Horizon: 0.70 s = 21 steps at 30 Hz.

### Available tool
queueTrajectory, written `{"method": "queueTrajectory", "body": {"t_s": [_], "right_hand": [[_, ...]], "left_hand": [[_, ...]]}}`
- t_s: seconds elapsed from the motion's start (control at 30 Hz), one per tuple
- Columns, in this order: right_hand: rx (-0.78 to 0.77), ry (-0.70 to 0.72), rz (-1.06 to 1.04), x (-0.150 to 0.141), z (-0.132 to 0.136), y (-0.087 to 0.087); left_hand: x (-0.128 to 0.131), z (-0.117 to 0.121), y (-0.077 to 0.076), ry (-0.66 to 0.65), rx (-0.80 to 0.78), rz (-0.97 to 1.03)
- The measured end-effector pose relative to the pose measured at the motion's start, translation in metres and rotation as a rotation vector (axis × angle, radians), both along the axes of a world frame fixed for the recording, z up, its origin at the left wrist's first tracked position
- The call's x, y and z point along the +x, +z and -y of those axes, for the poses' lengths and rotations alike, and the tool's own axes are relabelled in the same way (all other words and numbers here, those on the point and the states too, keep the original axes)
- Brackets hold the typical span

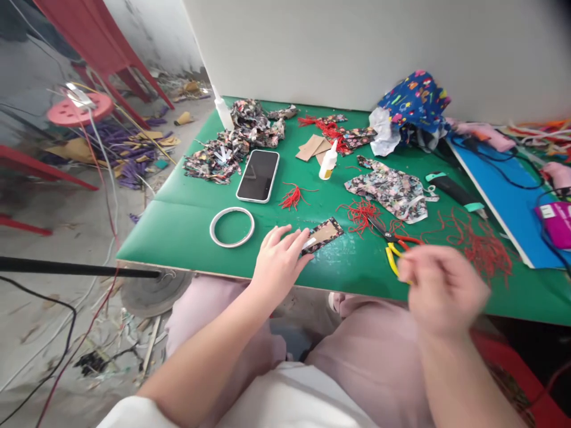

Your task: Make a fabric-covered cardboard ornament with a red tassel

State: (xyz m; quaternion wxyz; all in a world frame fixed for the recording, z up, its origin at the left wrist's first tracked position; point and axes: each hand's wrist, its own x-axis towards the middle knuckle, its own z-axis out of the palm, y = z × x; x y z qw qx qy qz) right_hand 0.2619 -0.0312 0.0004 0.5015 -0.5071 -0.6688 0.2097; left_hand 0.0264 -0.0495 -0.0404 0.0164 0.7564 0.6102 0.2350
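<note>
My left hand (279, 255) lies at the table's front edge, with thumb and fingers about the left end of a small cardboard strip (327, 233) edged in dark floral fabric. A short white piece shows on the strip beside the fingers. My right hand (446, 288) is raised at the right, blurred, its fingers pinched together; whatever they hold, if anything, cannot be made out. Behind it are yellow-and-red-handled pliers (392, 241) on the table. Red threads (363, 215) lie by the pliers' tips. A roll of white tape (232, 227) is left of my left hand.
Across the green table (187, 223) are a phone (259, 175), a glue bottle (329, 160), another white bottle (223, 112), cardboard pieces (313, 147) and floral fabric (395, 187). At the right are a black-and-teal tool (457, 191) and a blue board (495, 202). A white panel (312, 53) rises behind.
</note>
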Motion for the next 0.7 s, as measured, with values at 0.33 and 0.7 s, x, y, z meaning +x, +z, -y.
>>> {"method": "queueTrajectory", "body": {"t_s": [0.33,0.7], "right_hand": [[-0.191,0.48,0.247,-0.058,-0.035,-0.003],[-0.779,0.473,-0.323,-0.066,-0.032,-0.023]], "left_hand": [[0.005,0.003,0.002,0.015,-0.142,0.373],[0.03,-0.007,0.024,0.022,-0.283,1.338]]}}
